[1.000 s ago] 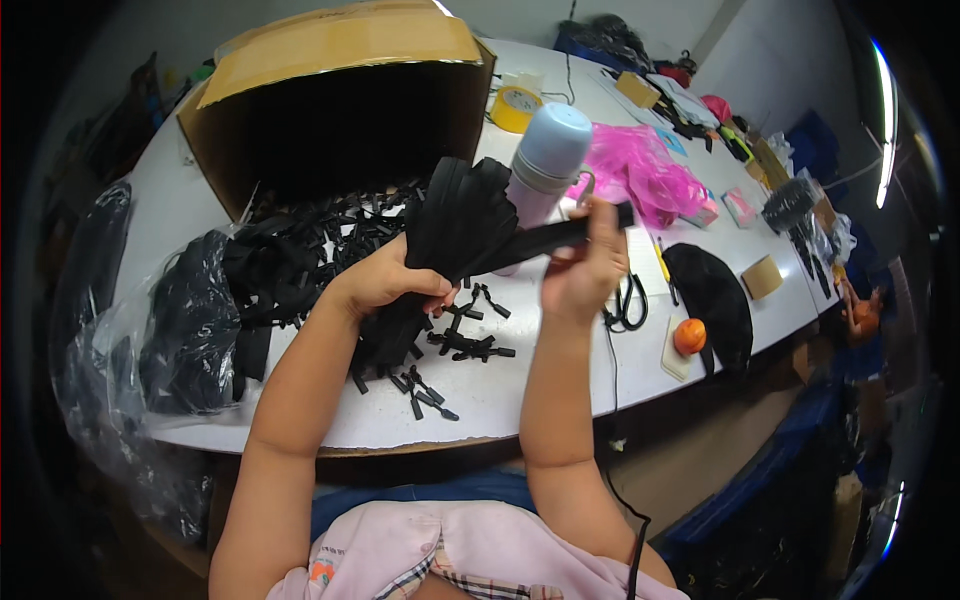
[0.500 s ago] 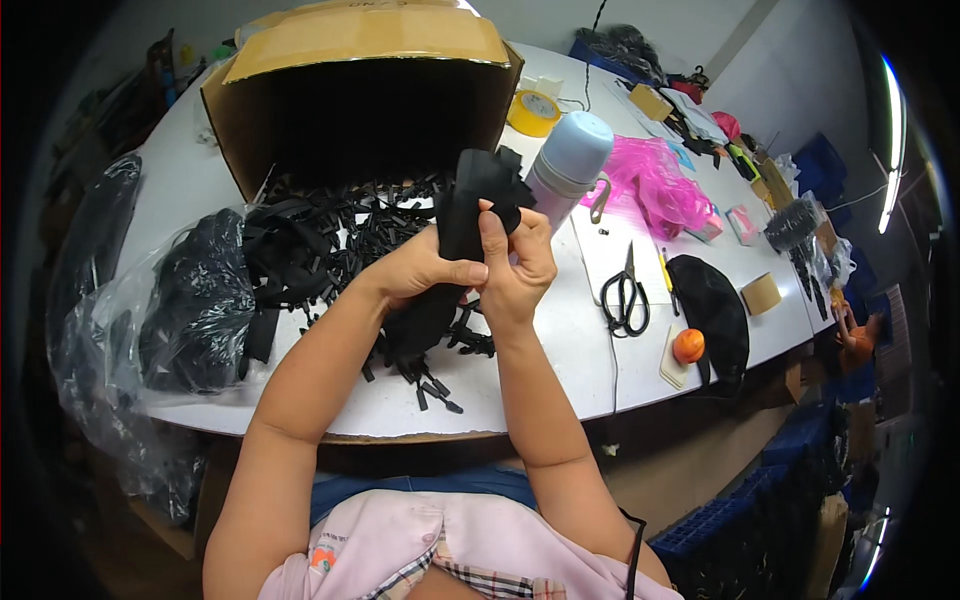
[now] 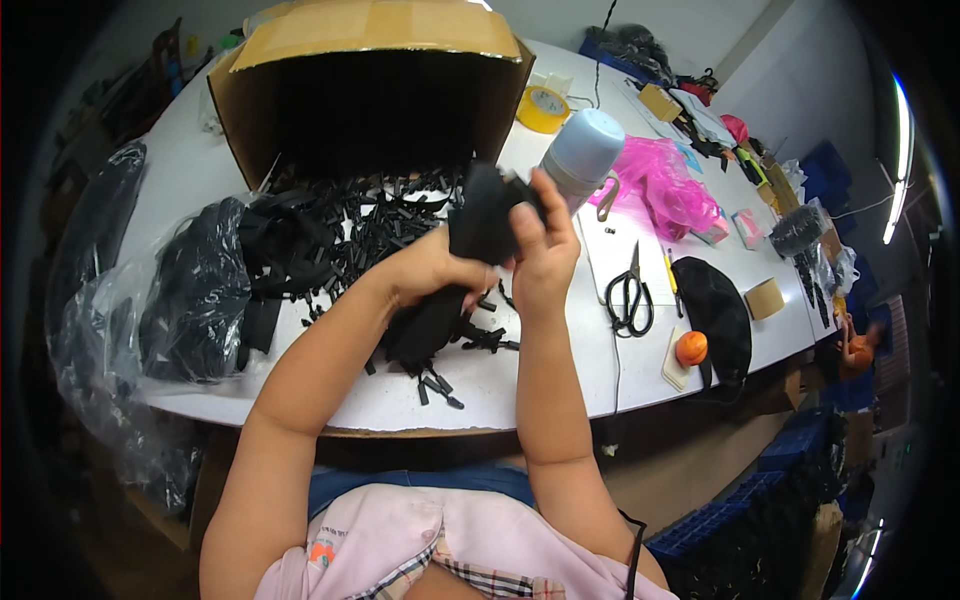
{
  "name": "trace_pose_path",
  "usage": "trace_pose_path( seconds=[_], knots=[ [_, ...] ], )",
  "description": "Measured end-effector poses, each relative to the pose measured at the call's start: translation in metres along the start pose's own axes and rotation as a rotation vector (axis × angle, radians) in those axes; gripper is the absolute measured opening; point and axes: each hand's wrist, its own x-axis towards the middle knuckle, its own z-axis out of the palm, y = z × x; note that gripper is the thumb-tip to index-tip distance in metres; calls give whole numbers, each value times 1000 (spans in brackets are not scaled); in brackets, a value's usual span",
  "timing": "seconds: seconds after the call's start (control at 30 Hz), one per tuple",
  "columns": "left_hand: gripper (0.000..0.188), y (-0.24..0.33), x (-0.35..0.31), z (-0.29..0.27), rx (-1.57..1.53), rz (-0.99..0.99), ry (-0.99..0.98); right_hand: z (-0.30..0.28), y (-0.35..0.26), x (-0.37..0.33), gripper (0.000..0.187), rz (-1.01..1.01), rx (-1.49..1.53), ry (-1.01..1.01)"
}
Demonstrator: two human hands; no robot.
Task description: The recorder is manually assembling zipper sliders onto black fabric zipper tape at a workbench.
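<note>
My left hand (image 3: 435,270) is closed around a thick bundle of black fabric strips (image 3: 482,215), held upright above the table. The bundle's top is blurred, and its lower end hangs under my left wrist. At its right side is my right hand (image 3: 545,245), thumb and fingers apart around the edge; whether it touches the strips I cannot tell. Beneath and behind lies a loose heap of small black strap pieces (image 3: 385,225) with dark tips. Longer black straps (image 3: 290,235) lie left of the heap, beside a clear plastic bag (image 3: 195,290) of black material.
An open cardboard box (image 3: 375,50) stands behind the heap. To the right are a pale blue bottle (image 3: 582,155), yellow tape roll (image 3: 543,108), pink plastic bag (image 3: 665,185), black scissors (image 3: 630,300), orange round object (image 3: 691,348) and black cloth piece (image 3: 715,315). Another person (image 3: 858,345) is far right.
My right hand has loosened from the bundle and shifted right, its thumb and fingers spreading. My left hand still holds the strips, which now tilt and blur. The whole view has shifted slightly.
</note>
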Motion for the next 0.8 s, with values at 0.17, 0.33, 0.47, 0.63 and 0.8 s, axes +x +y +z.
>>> trace_pose_path(
  seconds=[0.17,0.33,0.47,0.63,0.8],
  knots=[
    [15,8,6,-25,-457,352,308,6,11,-3,86,445,89,-305],
    [22,20,1,-46,-718,529,443,33,9,-16,58,730,70,-495],
    [20,23,-3,-34,-556,398,324,32,20,-17,39,651,71,-382],
    [16,39,-17,-58,-533,559,406,29,12,-14,29,724,89,-385],
    [11,65,-58,-101,-699,890,411,6,31,-2,28,615,12,-327]
  ],
)
